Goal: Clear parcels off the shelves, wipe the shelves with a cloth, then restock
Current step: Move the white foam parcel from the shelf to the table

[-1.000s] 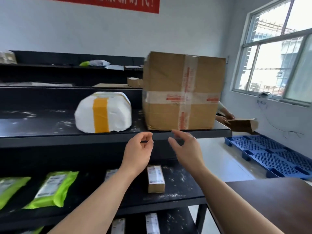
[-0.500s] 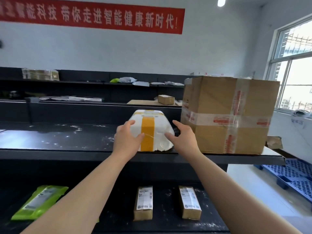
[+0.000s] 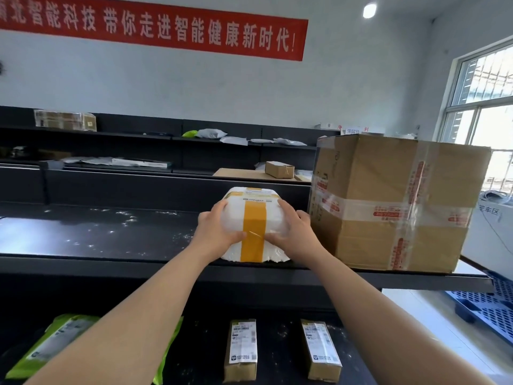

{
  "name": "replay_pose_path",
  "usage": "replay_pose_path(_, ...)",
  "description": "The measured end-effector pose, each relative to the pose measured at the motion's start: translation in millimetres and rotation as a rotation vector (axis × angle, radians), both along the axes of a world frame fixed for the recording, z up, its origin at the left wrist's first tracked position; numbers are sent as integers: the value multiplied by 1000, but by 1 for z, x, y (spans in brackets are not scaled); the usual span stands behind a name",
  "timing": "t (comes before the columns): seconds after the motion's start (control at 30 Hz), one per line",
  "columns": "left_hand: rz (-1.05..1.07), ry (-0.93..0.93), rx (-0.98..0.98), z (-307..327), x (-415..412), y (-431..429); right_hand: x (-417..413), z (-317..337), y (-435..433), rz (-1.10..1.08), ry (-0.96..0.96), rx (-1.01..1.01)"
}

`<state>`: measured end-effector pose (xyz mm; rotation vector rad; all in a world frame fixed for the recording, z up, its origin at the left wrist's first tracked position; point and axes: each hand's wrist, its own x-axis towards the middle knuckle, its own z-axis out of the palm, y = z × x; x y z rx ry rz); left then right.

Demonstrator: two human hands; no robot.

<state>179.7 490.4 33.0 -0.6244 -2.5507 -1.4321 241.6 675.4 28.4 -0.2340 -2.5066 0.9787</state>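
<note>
White parcel (image 3: 254, 215) banded with yellow tape sits near the front edge of the dusty black shelf (image 3: 97, 240), just beside a large taped cardboard box (image 3: 388, 204), as my left hand (image 3: 215, 232) and my right hand (image 3: 295, 234) clasp its two sides, fingers curled round it.

On the red banner (image 3: 155, 31) we read "北智能科技 带你走进智能健康新时代!". A small white sign (image 3: 353, 131) says "滞留件". The parcel labels (image 3: 241, 346) are too small for us.

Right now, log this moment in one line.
left hand: grips white parcel | right hand: grips white parcel | white parcel: on shelf, beside cardboard box
</note>
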Motion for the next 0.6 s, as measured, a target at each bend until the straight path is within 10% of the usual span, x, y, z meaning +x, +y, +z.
replay_pose_path(0.6,0,91,19,-4,24,-11,36,4,-16,5,63,22)
